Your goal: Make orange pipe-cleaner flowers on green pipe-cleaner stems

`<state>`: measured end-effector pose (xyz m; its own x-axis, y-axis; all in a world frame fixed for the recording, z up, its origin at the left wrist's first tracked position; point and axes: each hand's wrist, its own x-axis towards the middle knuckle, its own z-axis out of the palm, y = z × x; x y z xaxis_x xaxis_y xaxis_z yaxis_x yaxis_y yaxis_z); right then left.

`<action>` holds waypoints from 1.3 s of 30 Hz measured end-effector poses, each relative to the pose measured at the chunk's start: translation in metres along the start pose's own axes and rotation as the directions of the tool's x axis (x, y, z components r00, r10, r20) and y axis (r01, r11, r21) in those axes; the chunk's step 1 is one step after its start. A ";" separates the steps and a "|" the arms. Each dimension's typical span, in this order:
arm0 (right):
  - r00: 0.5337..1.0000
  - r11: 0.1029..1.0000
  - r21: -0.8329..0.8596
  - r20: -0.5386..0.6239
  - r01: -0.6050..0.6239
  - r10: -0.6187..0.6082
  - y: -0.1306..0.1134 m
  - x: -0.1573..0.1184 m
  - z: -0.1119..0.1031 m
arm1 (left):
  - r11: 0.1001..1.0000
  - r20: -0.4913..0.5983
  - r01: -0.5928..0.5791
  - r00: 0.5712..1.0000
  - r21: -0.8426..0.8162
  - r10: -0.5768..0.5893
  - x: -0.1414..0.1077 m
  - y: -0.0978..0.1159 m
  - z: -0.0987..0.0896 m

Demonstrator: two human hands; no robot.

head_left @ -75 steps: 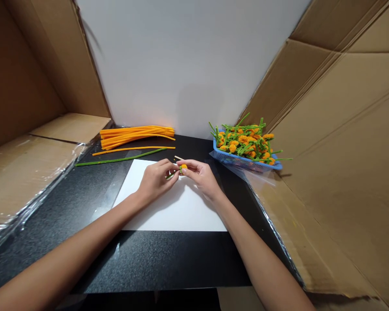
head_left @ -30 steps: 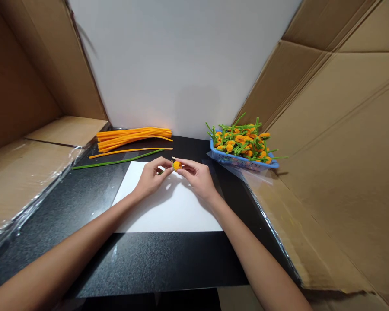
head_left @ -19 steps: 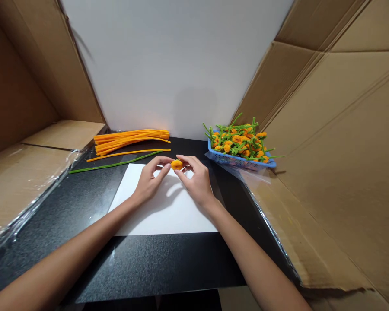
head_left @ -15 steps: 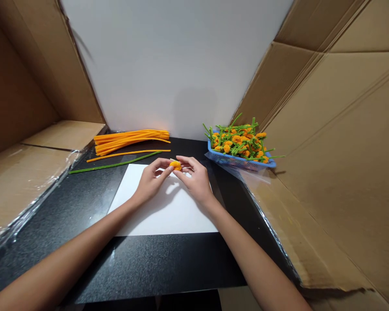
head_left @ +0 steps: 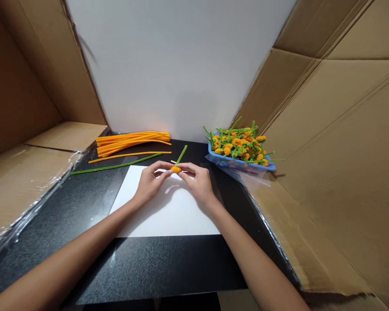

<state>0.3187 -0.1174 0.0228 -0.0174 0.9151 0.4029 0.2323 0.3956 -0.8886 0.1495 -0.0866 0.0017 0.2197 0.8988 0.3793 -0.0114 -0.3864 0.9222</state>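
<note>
Between my two hands is a small orange pipe-cleaner pumpkin [head_left: 176, 169] with a green stem [head_left: 182, 154] pointing up and away from me. My left hand [head_left: 152, 179] pinches its left side with thumb and fingers. On the right side, my right hand [head_left: 197, 180] pinches it the same way. Both hands are above a white sheet of paper [head_left: 168, 220]. The fingertips behind the orange piece are partly hidden.
A bundle of orange pipe cleaners [head_left: 129, 142] lies at the back left, with a single orange pipe cleaner [head_left: 129, 154] and a green one [head_left: 116, 165] before it. A blue basket [head_left: 240, 163] of similar orange-and-green pieces stands back right. Cardboard walls [head_left: 343, 129] flank the black table [head_left: 168, 263].
The orange piece has been tilted between my fingers, so its green stem now shows above it. The view has shifted slightly; both hands stay in nearly the same place.
</note>
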 end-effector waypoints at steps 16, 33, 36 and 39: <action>0.995 0.990 -0.101 0.050 0.094 -0.090 0.003 -0.001 -0.003 | 0.993 0.103 0.099 0.990 -0.064 -0.092 0.001 -0.006 0.001; 0.975 0.949 0.274 -0.110 -0.158 0.194 0.006 0.003 0.016 | 0.998 0.055 -0.052 0.997 0.046 0.049 0.001 -0.011 0.000; 0.973 0.935 0.293 -0.052 -0.199 0.223 0.009 0.004 0.014 | 0.982 0.063 -0.128 0.991 0.138 0.120 0.000 -0.012 -0.001; 0.973 0.942 0.260 -0.038 -0.212 0.229 0.010 0.004 0.015 | 0.952 0.092 -0.203 0.978 0.228 0.187 0.000 -0.014 -0.002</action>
<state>0.3062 -0.1091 0.0121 0.0728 0.9777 0.1967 -0.0301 0.1993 -0.9795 0.1475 -0.0810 -0.0115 0.3020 0.7880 0.5366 0.1665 -0.5978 0.7842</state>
